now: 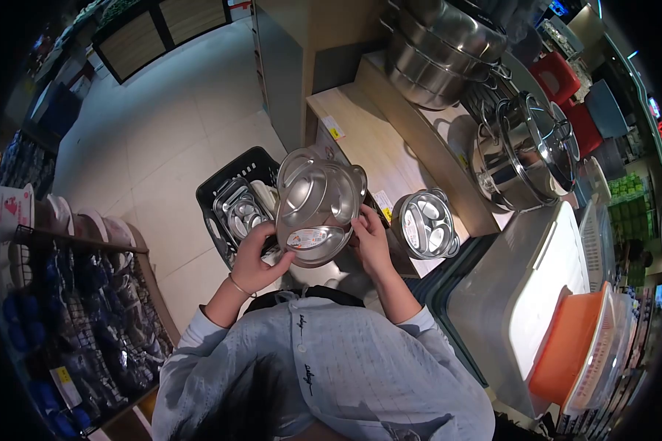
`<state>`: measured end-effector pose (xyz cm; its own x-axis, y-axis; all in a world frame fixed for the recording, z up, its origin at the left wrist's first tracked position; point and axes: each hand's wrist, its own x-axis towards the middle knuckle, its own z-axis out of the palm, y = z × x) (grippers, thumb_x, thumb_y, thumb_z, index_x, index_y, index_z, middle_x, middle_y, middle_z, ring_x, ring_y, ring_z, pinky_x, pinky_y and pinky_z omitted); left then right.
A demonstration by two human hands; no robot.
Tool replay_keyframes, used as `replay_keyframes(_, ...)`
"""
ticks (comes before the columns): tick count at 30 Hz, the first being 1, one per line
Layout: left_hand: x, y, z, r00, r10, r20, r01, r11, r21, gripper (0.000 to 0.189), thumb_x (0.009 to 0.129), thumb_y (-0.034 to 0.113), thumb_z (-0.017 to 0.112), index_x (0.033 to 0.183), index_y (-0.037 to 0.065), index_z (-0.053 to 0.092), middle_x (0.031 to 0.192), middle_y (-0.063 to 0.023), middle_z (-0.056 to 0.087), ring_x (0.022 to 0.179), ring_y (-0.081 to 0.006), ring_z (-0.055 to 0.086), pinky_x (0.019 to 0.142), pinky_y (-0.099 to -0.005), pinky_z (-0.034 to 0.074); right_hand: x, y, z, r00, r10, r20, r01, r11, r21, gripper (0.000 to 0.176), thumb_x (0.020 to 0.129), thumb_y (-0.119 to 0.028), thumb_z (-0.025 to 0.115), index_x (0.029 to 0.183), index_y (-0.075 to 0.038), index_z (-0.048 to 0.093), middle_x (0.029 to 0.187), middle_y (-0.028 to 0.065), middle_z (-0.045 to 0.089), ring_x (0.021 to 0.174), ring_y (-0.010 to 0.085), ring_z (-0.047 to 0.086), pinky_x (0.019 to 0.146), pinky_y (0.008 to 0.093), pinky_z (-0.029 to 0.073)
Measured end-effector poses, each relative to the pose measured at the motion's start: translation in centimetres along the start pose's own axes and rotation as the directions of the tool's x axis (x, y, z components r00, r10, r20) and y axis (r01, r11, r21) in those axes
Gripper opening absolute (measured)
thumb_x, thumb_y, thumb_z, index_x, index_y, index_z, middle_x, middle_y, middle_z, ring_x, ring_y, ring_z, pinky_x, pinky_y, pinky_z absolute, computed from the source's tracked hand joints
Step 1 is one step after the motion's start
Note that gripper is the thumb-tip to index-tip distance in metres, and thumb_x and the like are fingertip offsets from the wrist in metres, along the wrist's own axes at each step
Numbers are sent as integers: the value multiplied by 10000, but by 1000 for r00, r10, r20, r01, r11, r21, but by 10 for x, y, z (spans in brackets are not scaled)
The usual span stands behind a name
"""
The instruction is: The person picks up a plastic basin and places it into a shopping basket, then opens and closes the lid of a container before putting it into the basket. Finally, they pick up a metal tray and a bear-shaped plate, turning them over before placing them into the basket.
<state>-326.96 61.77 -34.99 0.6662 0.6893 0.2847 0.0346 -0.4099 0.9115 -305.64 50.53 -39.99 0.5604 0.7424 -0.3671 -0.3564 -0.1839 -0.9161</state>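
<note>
A stainless steel divided tray (338, 197) with rounded compartments and a side handle is held in front of my body, tilted so its hollows face up. My left hand (259, 260) grips its near left edge, beside a printed sticker (307, 239). On the right edge, the fingers and thumb of my right hand (371, 239) are closed on the rim. Beyond my left hand, a black plastic basket (234, 167) contains several metal trays (244, 214). Right of my right hand, similar divided trays (429, 226) sit stacked at the end of the shelf.
A wooden shelf (381, 138) with price tags runs along the right, carrying a steamer pot (438, 62) and a glass-lidded pot (522, 151). White and orange plastic tubs (570, 345) stand at lower right. A rack of packaged goods (88, 316) borders the tiled floor (173, 147).
</note>
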Motion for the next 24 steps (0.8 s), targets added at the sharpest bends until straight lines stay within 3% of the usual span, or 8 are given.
replay_keyframes(4,11,11,-10,969,230,86,-237,967,87,376,602,135,709,906,37,510,891,-135,558,830,-302,550,762,-351,434,-4,-15,11,998,28,54,-29,999,16,374,868,-76,458,1222,-76,339,938,25,551,764,85,525,609,226,464)
replay_keyframes(9,4,-4,-7,968,244,63,-249,964,92,312,600,128,704,833,32,520,894,-145,557,812,-311,551,742,-348,442,-2,-20,9,998,-52,34,53,998,-34,323,876,-58,433,1188,-75,354,956,31,553,800,90,535,641,230,468)
replay_keyframes(11,-6,-19,-8,995,-32,95,30,999,16,256,632,101,678,806,26,507,882,-150,555,826,-304,552,750,-344,438,-3,-23,9,997,-79,-6,78,995,-66,304,877,-52,427,1174,-76,362,957,33,552,805,91,539,652,230,468)
replay_keyframes(14,-18,-40,-4,996,-82,-29,81,996,-49,227,651,85,662,781,19,488,845,-152,546,845,-300,548,755,-346,434,-2,-18,7,986,-163,19,164,983,-82,317,860,-19,438,1164,-65,362,962,39,543,799,86,519,622,227,478)
replay_keyframes(20,-24,-63,-1,962,-274,-9,264,933,-247,174,800,-28,520,944,16,434,971,-91,487,892,-149,532,762,-260,466,-18,-28,21,955,-290,-64,257,914,-313,244,827,-7,498,1061,-13,428,951,70,533,810,122,526,662,238,456)
replay_keyframes(22,-15,-60,3,890,-439,-120,277,732,-623,266,822,-36,482,1067,12,390,1014,-93,491,898,-135,529,742,-267,507,-26,-43,32,801,-579,149,558,633,-537,189,813,0,513,999,-23,489,895,67,530,800,126,519,686,233,439)
replay_keyframes(23,-15,-77,7,894,-429,-128,257,727,-637,364,831,-45,456,1165,20,328,1034,-92,511,901,-146,542,699,-286,540,-36,-58,41,713,-661,235,644,483,-593,210,758,35,544,958,-28,555,852,89,513,744,149,510,650,243,435)
replay_keyframes(24,-14,-87,9,892,-431,-135,255,727,-637,364,831,-45,456,1165,20,328,1034,-92,511,901,-146,542,699,-286,540,-43,-65,49,712,-659,241,647,483,-590,210,758,35,544,958,-28,555,852,89,513,744,149,510,650,243,435)
